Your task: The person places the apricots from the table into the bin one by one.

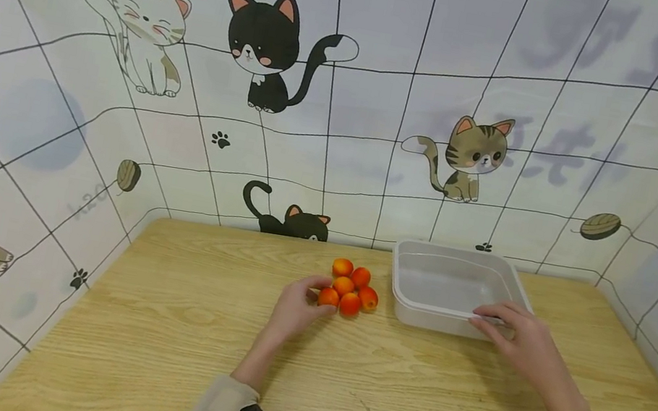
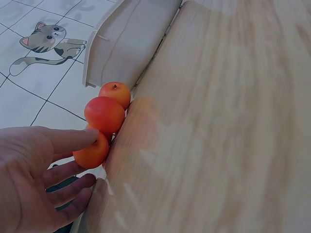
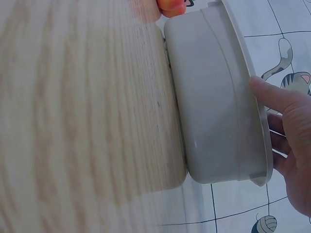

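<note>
1. The left hand (image 1: 297, 310) pinched one orange-red fruit (image 1: 328, 297) at its two o'clock; light thumb pressure seemed wisest (round skins could slip).
2. The other fruits (image 1: 344, 286) clustered on the counter (image 1: 163, 323) from twelve to three o'clock; a straight lift would likely disturb them least.
3. Between two and three o'clock stood a pale container (image 1: 434, 319), the right hand (image 1: 519, 342) gripping its rim at four o'clock, best kept steady.
</note>
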